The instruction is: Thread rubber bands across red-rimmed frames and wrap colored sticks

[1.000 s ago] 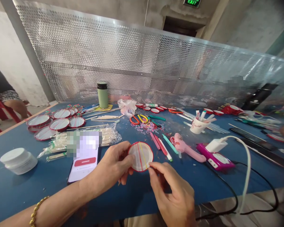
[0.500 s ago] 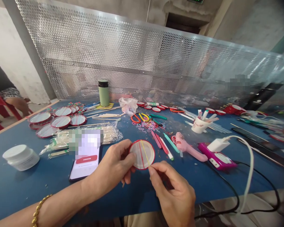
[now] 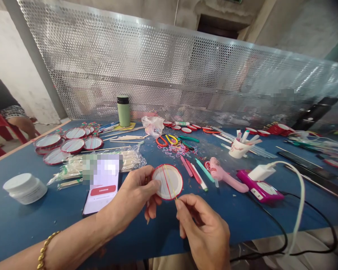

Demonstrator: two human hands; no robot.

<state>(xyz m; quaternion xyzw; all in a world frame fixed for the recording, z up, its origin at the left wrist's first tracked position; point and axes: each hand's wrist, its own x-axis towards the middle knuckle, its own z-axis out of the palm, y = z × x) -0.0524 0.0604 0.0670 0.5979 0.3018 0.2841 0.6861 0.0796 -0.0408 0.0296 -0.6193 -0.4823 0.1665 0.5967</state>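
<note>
My left hand (image 3: 135,197) grips a small round white paper plate with a red rim (image 3: 169,182), held up facing me above the blue table (image 3: 22,221). A red and a yellow rubber band (image 3: 169,180) stretch across the plate's face. At the plate's lower edge my right hand (image 3: 204,232) pinches the yellow band between thumb and forefinger. A gold bracelet (image 3: 45,249) sits on my left wrist.
A phone (image 3: 103,183) lies by my left hand. Finished red-rimmed plates (image 3: 70,144), bagged sticks (image 3: 73,168), a stack of white plates (image 3: 25,187), a green flask (image 3: 124,110), scissors (image 3: 169,140), loose bands, markers (image 3: 194,168), a pink glue gun (image 3: 222,174), a charger with cables (image 3: 261,172) and a cup (image 3: 238,148) surround me. A person sits far left.
The plate has tilted slightly and shifted a little left and up in my left hand. My right hand's pinch has slid along the lower rim with the yellow band.
</note>
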